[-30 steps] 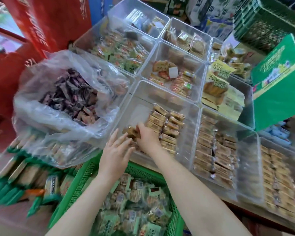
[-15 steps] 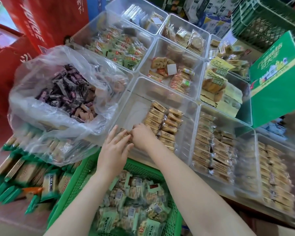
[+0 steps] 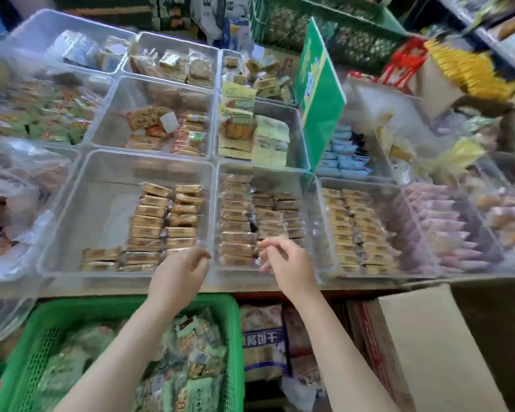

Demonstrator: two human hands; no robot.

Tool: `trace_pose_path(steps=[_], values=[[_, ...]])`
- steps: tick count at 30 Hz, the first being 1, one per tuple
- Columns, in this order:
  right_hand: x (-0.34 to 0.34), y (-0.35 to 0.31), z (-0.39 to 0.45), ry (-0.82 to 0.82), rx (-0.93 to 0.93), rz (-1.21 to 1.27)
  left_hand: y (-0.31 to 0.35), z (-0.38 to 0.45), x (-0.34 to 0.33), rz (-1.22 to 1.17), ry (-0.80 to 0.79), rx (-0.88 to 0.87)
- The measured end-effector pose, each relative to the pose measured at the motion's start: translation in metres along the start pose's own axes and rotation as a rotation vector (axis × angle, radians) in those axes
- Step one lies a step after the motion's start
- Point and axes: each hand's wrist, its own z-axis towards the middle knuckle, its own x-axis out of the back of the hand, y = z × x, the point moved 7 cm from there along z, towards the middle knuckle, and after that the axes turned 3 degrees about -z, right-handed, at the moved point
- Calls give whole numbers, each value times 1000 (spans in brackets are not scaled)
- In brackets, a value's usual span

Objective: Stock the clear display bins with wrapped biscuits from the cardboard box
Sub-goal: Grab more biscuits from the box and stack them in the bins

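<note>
Over the near bins' front rims, left hand [image 3: 179, 270] and right hand [image 3: 289, 263] hover, each grip loosely curled, holding nothing. A careless reach toward the cardboard box [image 3: 434, 346] could knock the stacked biscuits [image 3: 164, 221] askew.

Display bins [image 3: 72, 203] = clear hard plastic, glossy w/ glare; biscuits [image 3: 167, 215] in shiny see-thru film wrap. Basket [image 3: 231, 337] = green plastic mesh, semi-gloss; cardboard box [image 3: 428, 346] = matt brown paperboard, smooth flap. Green sign [image 3: 321, 114] looks like smooth printed card, bag [image 3: 18, 185] = thin crinkly clear plastic.
</note>
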Motion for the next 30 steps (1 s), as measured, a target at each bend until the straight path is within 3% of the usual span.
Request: trace_pose_path(steps=[2,6,10,13,17,19,21,29,30], values=[[89,46,-21,246,-97,116,70,6,-48,106,-124,-117],[255,144,-71,715,-234,290,202,5,-138,97,-213,-277],[357,268,-95,912,-410,377,325,-12,-236,-32,-411,-301],[373,371,-88,763,-669,529,383,-26,-309,-155,-488,-235],[350,453,-70,485,-919,700,396,-34,-373,-268,-510,74],[338,468,-63,413,-963,727,383,-35,-388,-368,-484,253],[322,480,-49,258,-924,596,371,-34,-394,-438,-464,328],[226,516,-33,-174,-913,266,375,-32,-394,-571,-385,235],[220,518,-36,-162,-903,189,375,-32,-394,-570,-383,236]])
